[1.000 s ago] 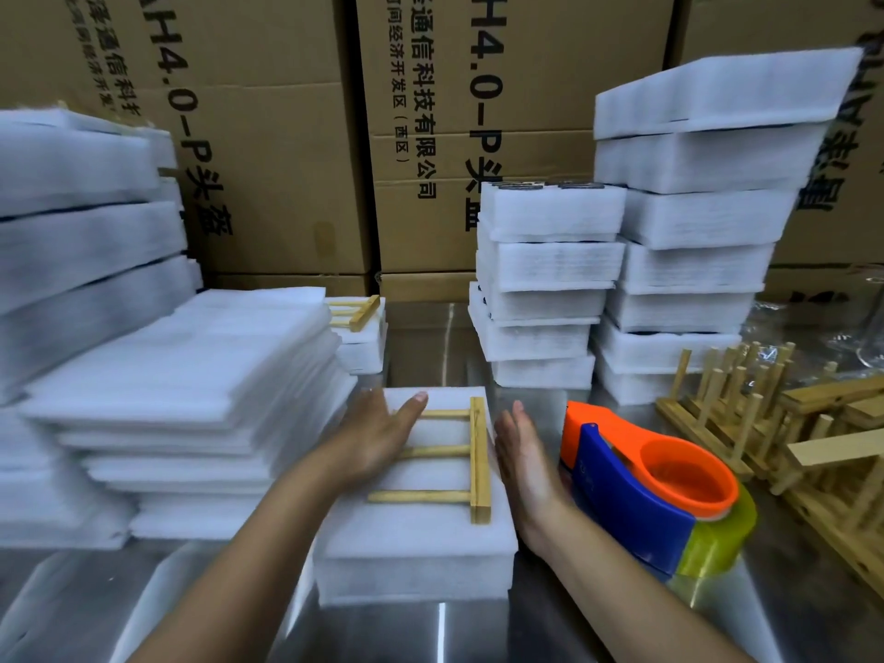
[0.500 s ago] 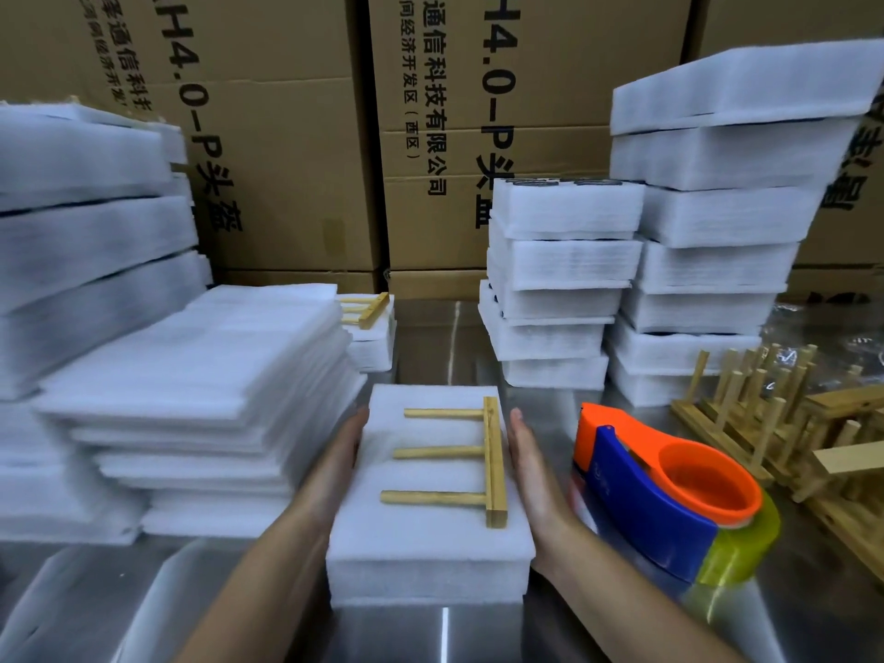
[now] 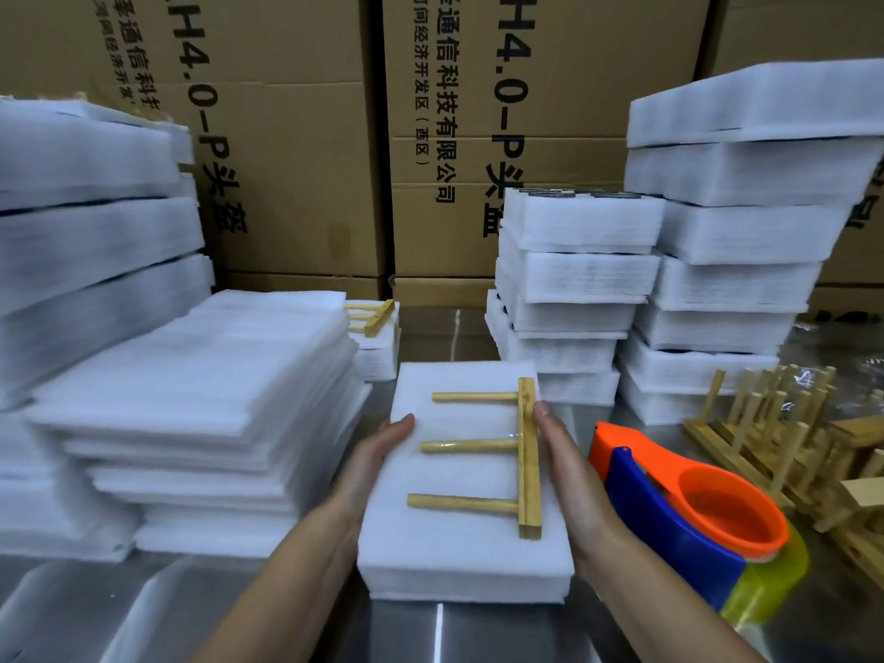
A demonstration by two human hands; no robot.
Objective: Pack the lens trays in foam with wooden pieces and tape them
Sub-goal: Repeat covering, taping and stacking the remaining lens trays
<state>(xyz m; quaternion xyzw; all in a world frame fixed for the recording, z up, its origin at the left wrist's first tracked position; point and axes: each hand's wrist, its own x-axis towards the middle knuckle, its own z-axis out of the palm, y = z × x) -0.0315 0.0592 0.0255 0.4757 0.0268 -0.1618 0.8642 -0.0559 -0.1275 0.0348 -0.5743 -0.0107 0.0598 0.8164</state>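
Note:
A white foam-wrapped pack lies on the steel table in front of me. On top of it rests a wooden comb-shaped piece with three dowels pointing left. My left hand presses flat against the pack's left side, fingers straight. Against the right side, beside the wooden bar, my right hand presses flat. The orange and blue tape dispenser with yellowish tape sits just right of my right hand.
A pile of flat foam sheets lies at left, with taller foam stacks behind. Stacked foam packs stand at back right. Wooden racks crowd the right edge. Another pack with a wooden piece sits behind. Cardboard boxes form the back wall.
My left hand came off the top of the pack and went to its left side. Both hands now squeeze the pack's sides, and it looks slightly nearer and larger.

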